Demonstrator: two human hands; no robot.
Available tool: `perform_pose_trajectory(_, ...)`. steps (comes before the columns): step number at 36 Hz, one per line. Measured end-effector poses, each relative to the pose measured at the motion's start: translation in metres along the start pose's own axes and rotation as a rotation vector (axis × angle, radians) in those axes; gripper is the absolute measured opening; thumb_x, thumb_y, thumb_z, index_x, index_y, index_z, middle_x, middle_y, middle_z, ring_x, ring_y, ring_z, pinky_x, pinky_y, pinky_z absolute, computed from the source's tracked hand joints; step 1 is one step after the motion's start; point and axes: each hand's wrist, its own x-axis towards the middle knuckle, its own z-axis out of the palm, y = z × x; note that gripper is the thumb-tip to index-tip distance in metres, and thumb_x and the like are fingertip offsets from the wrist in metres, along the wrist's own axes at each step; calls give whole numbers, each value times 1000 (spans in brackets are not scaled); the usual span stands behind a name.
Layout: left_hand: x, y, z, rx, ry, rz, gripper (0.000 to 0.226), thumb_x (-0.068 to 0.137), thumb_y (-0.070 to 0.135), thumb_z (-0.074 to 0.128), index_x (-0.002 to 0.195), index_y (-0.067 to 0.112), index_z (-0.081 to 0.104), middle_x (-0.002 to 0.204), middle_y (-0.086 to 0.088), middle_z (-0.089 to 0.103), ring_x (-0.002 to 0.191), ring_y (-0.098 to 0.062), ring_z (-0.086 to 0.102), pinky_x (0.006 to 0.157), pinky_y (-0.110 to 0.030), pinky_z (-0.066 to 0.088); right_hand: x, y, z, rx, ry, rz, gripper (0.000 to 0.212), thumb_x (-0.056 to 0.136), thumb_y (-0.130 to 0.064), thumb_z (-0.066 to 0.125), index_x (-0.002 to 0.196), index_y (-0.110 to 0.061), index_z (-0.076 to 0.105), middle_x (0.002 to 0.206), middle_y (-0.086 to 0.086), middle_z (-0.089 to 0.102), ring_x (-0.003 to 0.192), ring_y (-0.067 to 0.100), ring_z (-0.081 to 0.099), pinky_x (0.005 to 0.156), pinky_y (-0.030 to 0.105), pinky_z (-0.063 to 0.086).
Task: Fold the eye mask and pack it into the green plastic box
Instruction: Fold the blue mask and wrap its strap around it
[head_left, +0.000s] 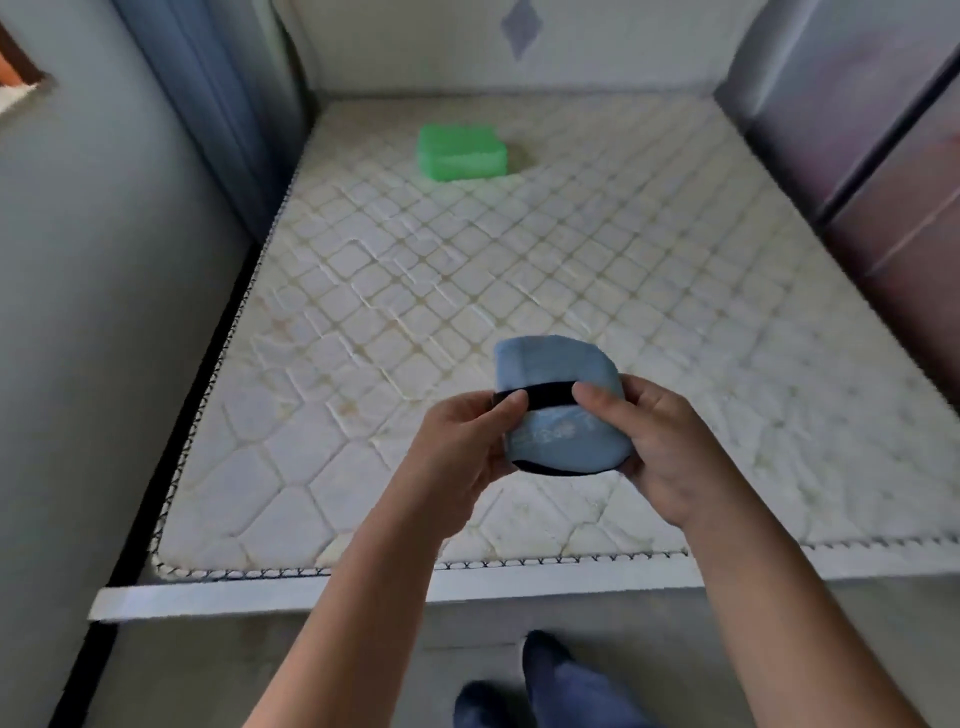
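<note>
A light blue eye mask (553, 366), folded over on itself with a black strap across its middle, is held in the air above the near part of the mattress. My left hand (465, 441) grips its left side, thumb on the strap. My right hand (654, 441) grips its right side, thumb on the strap's other end. The green plastic box (461, 151) sits far off on the mattress toward the headboard, lid on, well apart from both hands.
A white quilted mattress (467, 291) fills the middle of the view, its near edge (363, 571) just below my forearms. A grey wall and blue curtain stand at the left, a dark cabinet (893, 171) at the right. My dark shoes (540, 680) show on the floor.
</note>
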Motion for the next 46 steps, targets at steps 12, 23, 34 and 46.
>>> perform_pose_trajectory(12, 8, -55, 136, 251, -339, -110, 14, 90, 12, 54, 90, 6, 67, 85, -8, 73, 77, -18, 71, 67, -25, 58, -97, -8, -125, 135, 382, -149, 26, 58, -27, 70, 81, -14, 71, 70, -2, 73, 66, 8, 69, 52, 18, 52)
perform_pose_trajectory(23, 0, -145, 307, 325, -550, -219, 15, 91, 10, 52, 94, 5, 66, 90, -10, 72, 79, -19, 71, 69, -27, 59, -190, -19, -286, 190, 595, -236, 7, 69, -19, 68, 72, -16, 73, 70, -3, 73, 66, 8, 69, 54, 18, 53)
perform_pose_trajectory(34, 3, -246, 506, 403, -656, -262, 14, 90, 10, 54, 91, 6, 67, 84, -6, 74, 77, -18, 71, 69, -28, 59, -267, -45, -482, 234, 746, -261, 7, 78, -13, 66, 75, -16, 72, 71, -2, 74, 66, 9, 70, 52, 18, 52)
perform_pose_trajectory(46, 44, -289, 647, 503, -736, -274, 13, 90, 9, 54, 91, 5, 67, 86, -9, 72, 74, -18, 69, 67, -27, 59, -278, -79, -613, 321, 865, -297, 11, 77, -16, 67, 88, -13, 68, 76, 0, 74, 70, 11, 71, 56, 21, 55)
